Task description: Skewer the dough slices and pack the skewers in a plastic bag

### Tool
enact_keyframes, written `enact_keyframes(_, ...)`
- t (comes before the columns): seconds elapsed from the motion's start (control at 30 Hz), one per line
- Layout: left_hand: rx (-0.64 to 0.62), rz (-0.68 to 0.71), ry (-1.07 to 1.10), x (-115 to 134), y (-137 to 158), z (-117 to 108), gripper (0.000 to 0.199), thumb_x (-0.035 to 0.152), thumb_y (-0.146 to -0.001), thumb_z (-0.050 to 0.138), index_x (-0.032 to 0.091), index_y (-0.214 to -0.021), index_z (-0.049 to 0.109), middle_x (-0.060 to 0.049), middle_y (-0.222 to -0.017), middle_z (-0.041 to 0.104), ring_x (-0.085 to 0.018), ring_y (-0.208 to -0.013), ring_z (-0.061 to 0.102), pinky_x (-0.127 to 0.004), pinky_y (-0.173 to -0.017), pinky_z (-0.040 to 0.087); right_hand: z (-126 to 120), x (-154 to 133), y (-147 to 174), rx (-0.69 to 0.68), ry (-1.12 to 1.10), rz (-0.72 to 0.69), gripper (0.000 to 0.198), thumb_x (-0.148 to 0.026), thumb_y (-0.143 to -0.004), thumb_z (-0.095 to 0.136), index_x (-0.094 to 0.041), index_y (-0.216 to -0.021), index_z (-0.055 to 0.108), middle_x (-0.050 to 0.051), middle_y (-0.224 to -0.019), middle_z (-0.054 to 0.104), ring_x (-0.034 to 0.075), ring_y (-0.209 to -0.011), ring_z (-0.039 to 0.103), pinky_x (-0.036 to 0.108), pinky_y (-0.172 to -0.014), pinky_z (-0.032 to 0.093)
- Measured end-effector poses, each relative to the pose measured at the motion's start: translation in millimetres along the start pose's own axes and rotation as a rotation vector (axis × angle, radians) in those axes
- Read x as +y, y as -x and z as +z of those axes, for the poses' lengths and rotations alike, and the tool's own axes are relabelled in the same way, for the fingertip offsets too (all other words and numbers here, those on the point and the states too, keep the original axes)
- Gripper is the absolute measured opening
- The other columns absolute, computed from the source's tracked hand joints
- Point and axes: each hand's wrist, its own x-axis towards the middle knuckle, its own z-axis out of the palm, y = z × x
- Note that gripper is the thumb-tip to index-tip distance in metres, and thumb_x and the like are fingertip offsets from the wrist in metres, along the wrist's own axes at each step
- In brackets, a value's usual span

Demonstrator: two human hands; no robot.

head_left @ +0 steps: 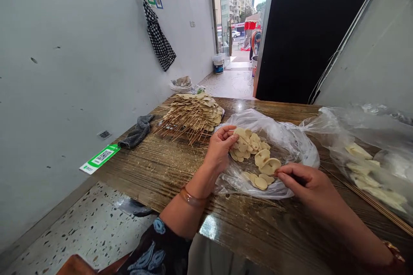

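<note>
My left hand point(221, 148) is closed, thumb and fingers pinching the edge of a pale, round, thin slice point(240, 135) above a spread of similar slices. My right hand point(301, 180) is closed too, its fingertips at the edge of a curled pale slice point(270, 166); a second curled slice touches this one. I cannot make out whether a stick runs through them. Below both hands lies an opened clear plastic bag point(290, 137), with loose slices point(260, 181) on its near part.
A heap of skewered slices point(196, 111) sits at the back left of the wooden table point(155, 180). Nearby are a dark cloth point(138, 131) and a green QR card point(100, 159). Bare sticks point(377, 202) and another bag of pale pieces point(371, 167) lie on the right.
</note>
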Motion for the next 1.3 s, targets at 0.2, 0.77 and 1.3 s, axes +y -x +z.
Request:
enact_keyframes(0.2, -0.034, -0.035, 0.044, 0.9, 1.6, 0.4, 0.044, 0.021, -0.055, 0.080, 0.014, -0.096, 0.065, 0.002, -0.076, 0.064, -0.005, -0.058, 0.053, -0.018, -0.054, 0.043, 0.3, 0.4, -2.0, 0.009, 0.016, -0.006, 0.023, -0.038, -0.082, 0.056, -0.023, -0.076, 0.072, 0.005, -0.079, 0.074, 0.022, -0.071, 0.068, 0.031, -0.067, 0.052)
enact_keyframes(0.77, 0.055, 0.030, 0.006, 1.4, -0.9, -1.5, 0.028, 0.023, -0.056, 0.079, 0.013, -0.073, 0.060, 0.004, -0.062, 0.060, -0.005, -0.050, 0.050, -0.018, -0.050, 0.040, 0.1, 0.3, 0.7, -0.029, 0.056, -0.060, 0.023, -0.034, -0.086, 0.053, -0.023, -0.077, 0.071, 0.002, -0.075, 0.072, 0.018, -0.069, 0.066, 0.026, -0.064, 0.050)
enact_keyframes(1.3, 0.023, 0.155, -0.194, -1.2, 1.5, 0.1, 0.024, 0.026, -0.059, 0.079, 0.014, -0.070, 0.062, 0.003, -0.062, 0.058, -0.007, -0.055, 0.051, -0.018, -0.053, 0.039, 2.8, 5.3, -0.8, -0.010, 0.093, -0.103, 0.021, -0.030, -0.087, 0.053, -0.022, -0.079, 0.071, 0.002, -0.079, 0.073, 0.017, -0.072, 0.067, 0.027, -0.066, 0.050)
